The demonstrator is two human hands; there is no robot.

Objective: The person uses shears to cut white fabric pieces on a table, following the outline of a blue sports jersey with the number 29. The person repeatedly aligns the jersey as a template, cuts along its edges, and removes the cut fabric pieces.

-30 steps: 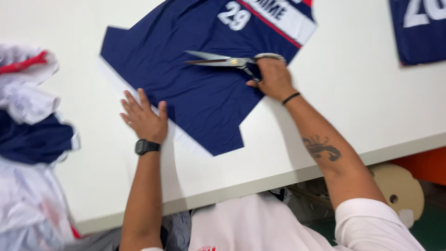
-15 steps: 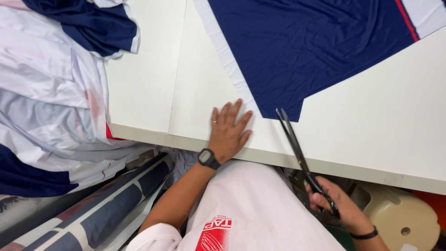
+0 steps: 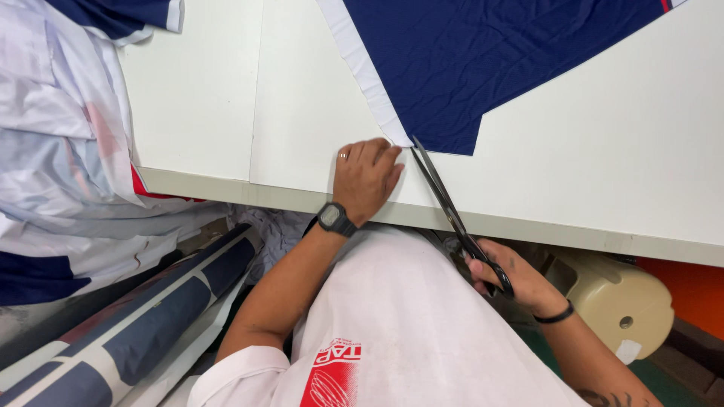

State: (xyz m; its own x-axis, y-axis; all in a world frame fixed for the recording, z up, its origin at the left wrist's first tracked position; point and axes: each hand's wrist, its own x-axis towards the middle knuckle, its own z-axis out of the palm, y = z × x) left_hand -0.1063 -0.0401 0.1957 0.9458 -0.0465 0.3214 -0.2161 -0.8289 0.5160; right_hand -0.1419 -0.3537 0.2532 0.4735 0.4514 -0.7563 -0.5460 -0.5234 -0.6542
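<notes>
A navy blue printed fabric panel with a white border strip lies on the white table. My left hand, with a ring and a black wristwatch, presses flat on the white sheet at the panel's lower corner, near the table's front edge. My right hand is below the table edge and grips the handles of long black scissors. Their blades point up to the fabric's lower corner, right beside my left fingertips.
A heap of white, navy and red fabric hangs off the table's left end. Rolled printed fabric leans below at the lower left. A beige round object sits under the table at the right, by an orange surface.
The view has come closer to the table edge. My left hand has shifted up to the fabric's corner, and the scissors have moved so their tips reach that corner.
</notes>
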